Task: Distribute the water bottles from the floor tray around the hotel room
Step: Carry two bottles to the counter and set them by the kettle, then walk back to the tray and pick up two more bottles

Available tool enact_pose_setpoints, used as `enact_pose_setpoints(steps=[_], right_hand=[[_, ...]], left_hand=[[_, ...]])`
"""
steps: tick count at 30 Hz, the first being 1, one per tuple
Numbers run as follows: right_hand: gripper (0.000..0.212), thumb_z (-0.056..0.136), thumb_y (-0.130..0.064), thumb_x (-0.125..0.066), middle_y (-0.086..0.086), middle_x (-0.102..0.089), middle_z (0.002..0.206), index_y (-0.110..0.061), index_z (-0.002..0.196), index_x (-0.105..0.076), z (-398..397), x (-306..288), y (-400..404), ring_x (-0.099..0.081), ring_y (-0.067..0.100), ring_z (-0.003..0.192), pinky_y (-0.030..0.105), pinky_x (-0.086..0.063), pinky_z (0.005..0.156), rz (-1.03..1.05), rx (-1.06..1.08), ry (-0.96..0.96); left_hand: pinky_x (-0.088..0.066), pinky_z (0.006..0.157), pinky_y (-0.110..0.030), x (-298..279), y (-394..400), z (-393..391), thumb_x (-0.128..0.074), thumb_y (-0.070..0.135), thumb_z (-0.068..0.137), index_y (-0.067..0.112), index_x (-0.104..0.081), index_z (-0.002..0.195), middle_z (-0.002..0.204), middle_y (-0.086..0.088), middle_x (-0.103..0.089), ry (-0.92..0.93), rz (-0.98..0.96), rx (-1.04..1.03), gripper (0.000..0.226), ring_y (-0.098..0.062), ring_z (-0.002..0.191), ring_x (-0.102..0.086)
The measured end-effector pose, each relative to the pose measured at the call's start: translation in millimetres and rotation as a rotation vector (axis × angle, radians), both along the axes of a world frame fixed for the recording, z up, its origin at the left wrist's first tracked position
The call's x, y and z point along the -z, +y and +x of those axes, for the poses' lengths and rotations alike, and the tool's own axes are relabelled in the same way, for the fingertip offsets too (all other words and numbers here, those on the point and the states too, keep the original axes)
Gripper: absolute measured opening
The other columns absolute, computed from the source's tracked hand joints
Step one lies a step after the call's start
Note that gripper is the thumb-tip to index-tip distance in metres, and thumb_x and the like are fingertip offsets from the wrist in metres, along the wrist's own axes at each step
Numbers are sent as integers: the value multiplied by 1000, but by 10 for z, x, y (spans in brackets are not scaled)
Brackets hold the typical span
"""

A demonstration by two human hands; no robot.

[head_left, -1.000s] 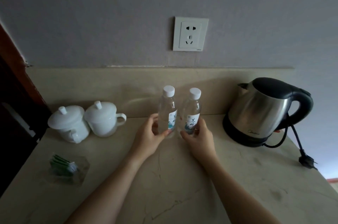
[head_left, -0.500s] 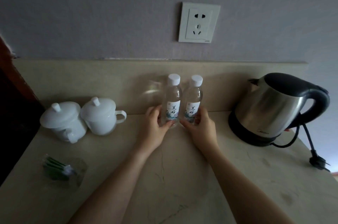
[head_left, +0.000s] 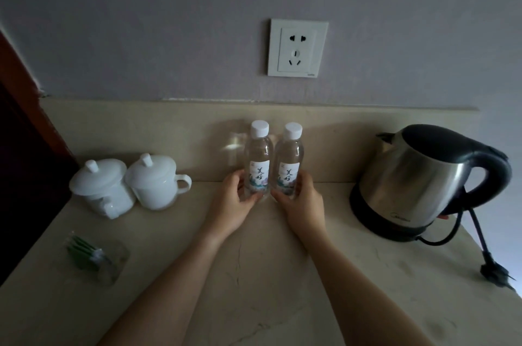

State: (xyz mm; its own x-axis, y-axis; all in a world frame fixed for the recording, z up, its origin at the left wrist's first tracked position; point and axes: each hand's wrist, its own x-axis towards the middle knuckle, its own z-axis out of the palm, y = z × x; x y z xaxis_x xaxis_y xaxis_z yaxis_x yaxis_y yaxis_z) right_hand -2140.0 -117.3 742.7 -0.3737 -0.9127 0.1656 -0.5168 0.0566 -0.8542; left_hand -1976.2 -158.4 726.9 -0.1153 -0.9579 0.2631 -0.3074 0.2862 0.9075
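Two clear water bottles with white caps and white labels stand upright side by side at the back of a beige stone counter (head_left: pixel 254 275), close to the backsplash. My left hand (head_left: pixel 236 204) grips the base of the left bottle (head_left: pixel 258 159). Around the base of the right bottle (head_left: pixel 289 160) curl the fingers of my right hand (head_left: pixel 302 206). The labels face me. The two bottles almost touch each other.
Two white lidded cups (head_left: pixel 130 184) stand at the left. A steel electric kettle (head_left: pixel 423 184) on its black base sits at the right, its cord and plug (head_left: pixel 493 272) lying loose. A clear packet of green sachets (head_left: pixel 93 255) lies front left. A wall socket (head_left: pixel 298 47) is above.
Both hands have pushed the two bottles back toward the backsplash and brought them closer together; the labels now face me.
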Motion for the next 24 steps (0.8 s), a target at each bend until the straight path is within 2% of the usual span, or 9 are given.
enact_pose_setpoints(steps=[3,5,6,8,11,13,17,21,24], right_hand=[[64,70,-37,-83,0,-68,118,-21,122,-50,-16,-15,-6,-65,20,108,30,-50,83,73,-33,-41],[82,67,-37,-84,5,-59,131,-15,135,-43,-22,-51,94,-59,22,118,33,-49,93,84,-22,-105],[87,69,-38,-84,7,-54,135,-12,139,-40,-27,-80,187,-56,23,121,34,-48,96,59,5,-121],[72,75,-41,-78,5,-56,128,-12,133,-46,-13,-194,422,-57,23,116,36,-49,94,-56,70,-81],[31,81,-36,-72,-4,-64,97,-22,104,-56,193,-508,696,-63,17,92,39,-53,83,-240,14,-109],[20,81,-32,-70,-8,-65,84,-24,95,-59,519,-757,804,-64,14,80,41,-55,76,-304,-147,-157],[18,80,-29,-72,-8,-65,75,-25,93,-59,1483,-1142,1177,-65,12,72,36,-55,68,-382,-522,-266],[26,74,-47,-65,-9,-65,79,-35,95,-56,2610,-1307,1815,-64,10,73,36,-55,67,-390,-917,-287],[35,77,-42,-70,-14,-64,91,-28,107,-59,3361,-1404,2421,-61,1,86,26,-53,76,-377,-1233,-212]], left_hand=[[-51,101,-36,-17,96,-28,-82,41,66,55,-50,114,123,2,-63,-14,42,-67,59,-7,113,-62],[-48,97,-20,-30,266,-45,-85,35,69,30,-48,132,126,-2,-59,-37,42,-163,74,-9,113,-60],[-46,91,-11,-74,390,-48,-86,29,70,20,-48,133,125,-3,-57,-56,11,-207,74,-9,109,-60],[-47,80,-5,-225,670,-7,-84,19,73,15,-56,124,119,-4,-60,-84,-102,-268,58,-10,98,-62],[-55,71,-17,-612,1126,209,-81,13,75,16,-64,106,103,0,-63,-112,-297,-361,36,-10,87,-65],[-52,65,-15,-905,1460,470,-79,11,75,16,-65,98,95,2,-64,-125,-391,-472,27,-10,80,-64],[-52,64,-20,-1327,2296,1221,-76,16,76,15,-67,93,91,4,-65,-168,-472,-770,19,-9,75,-64],[-53,65,-25,-1515,3386,2145,-77,15,79,20,-67,92,92,4,-65,-254,-415,-1092,17,-9,79,-63],[-53,70,-27,-1542,4207,2724,-78,23,78,36,-63,88,90,10,-66,-272,-326,-1336,23,-4,81,-62]])
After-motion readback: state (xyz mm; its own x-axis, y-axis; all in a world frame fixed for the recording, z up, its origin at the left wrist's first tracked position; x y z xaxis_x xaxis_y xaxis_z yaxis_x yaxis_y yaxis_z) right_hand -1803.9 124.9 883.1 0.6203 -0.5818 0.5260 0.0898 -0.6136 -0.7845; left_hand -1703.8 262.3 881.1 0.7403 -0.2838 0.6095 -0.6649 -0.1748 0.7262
